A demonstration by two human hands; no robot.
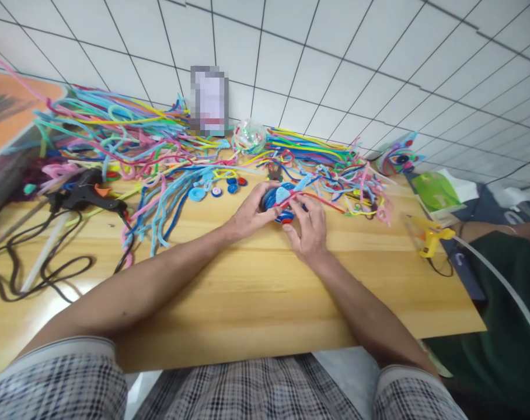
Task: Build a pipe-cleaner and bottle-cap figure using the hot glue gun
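My left hand (255,211) is wrapped round the left side of a blue craft piece (270,199) made of coiled pipe cleaner. On top of the piece lies a light blue flat part with a red pipe cleaner (320,198) across it, its end reaching to the right. My right hand (309,226) pinches the red pipe cleaner and the piece's right side with thumb apart and lower. A red and blue coil (285,217) shows at the bottom, between the hands. The fingertips are partly hidden behind the piece.
Pipe cleaners (129,128) are heaped along the wall. Small coiled discs (232,185) lie left of my hands. A black glue gun (87,192) with its cord is at left, a yellow glue gun (431,240) at right. A person in dark green (497,291) sits at the far right.
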